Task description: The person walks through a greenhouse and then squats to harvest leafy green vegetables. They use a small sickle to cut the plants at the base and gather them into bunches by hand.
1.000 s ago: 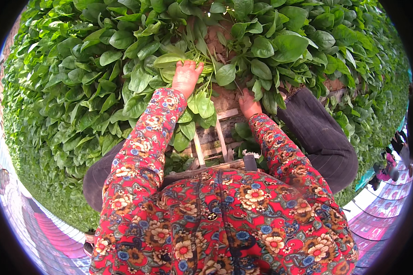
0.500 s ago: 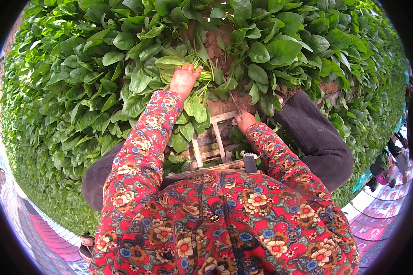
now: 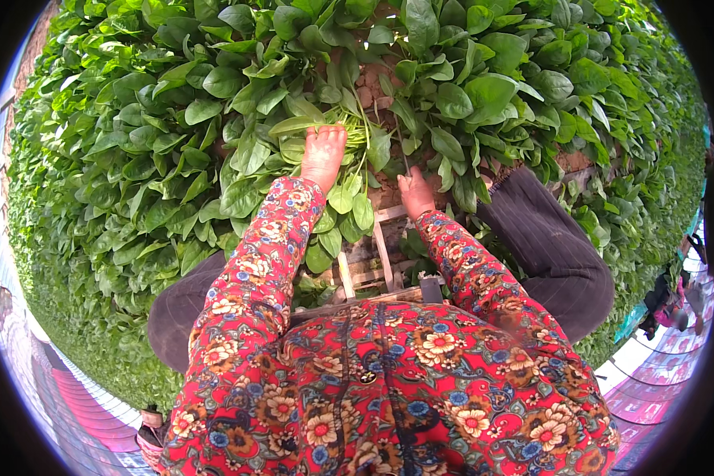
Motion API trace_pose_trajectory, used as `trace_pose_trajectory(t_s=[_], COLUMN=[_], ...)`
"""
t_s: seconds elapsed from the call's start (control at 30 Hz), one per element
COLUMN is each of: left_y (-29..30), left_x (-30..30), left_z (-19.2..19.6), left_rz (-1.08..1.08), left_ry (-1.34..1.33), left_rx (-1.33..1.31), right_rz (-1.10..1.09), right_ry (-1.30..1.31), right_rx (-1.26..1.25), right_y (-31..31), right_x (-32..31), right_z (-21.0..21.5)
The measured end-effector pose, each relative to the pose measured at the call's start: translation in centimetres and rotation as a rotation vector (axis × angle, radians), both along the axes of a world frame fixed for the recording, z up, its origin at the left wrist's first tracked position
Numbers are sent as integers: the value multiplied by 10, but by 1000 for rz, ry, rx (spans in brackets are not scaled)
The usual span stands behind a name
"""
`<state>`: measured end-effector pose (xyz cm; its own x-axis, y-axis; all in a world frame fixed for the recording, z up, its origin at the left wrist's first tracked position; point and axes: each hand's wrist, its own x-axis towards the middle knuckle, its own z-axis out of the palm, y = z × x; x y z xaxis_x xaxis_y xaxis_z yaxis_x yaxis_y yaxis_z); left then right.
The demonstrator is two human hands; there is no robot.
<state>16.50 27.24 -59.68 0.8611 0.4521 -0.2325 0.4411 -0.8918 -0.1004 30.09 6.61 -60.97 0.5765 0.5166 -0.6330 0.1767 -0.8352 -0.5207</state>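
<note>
My left hand (image 3: 325,152) is closed around a bunch of leafy greens (image 3: 358,131) that look like spinach. Pale stems fan out to the right of its fingers, and several broad leaves hang below. To the right and a little nearer, my right hand (image 3: 416,194) grips a thin-bladed tool (image 3: 405,163), whose slim metal part points away from me toward the plants. The handle is covered by the fingers, so its exact kind is unclear. Bare brown soil (image 3: 370,87) shows in the gap between the plants ahead of both hands.
Dense rows of green plants (image 3: 159,119) spread ahead and to both sides. A wooden slatted frame (image 3: 383,258) lies between my bent legs, close to my body. My right knee (image 3: 547,222) borders the plants. People (image 3: 666,305) are at the far right edge.
My right hand has moved forward with the tool, which now reaches farther among the plants. My left hand keeps its hold on the bunch and has shifted slightly. The view has tilted a little.
</note>
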Motion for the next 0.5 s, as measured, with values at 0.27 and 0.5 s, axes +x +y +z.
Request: trace_pose_trajectory(t_s=[0.27,0.5], left_y=[2,2], left_x=[-3,-2], left_z=[6,-3], left_rz=[15,44], left_ry=[15,-4], left_rx=[-28,-54], right_rz=[143,296], right_ry=[-64,103], right_rx=[-55,-148], right_y=[37,-14], right_x=[7,-4], right_z=[-23,8])
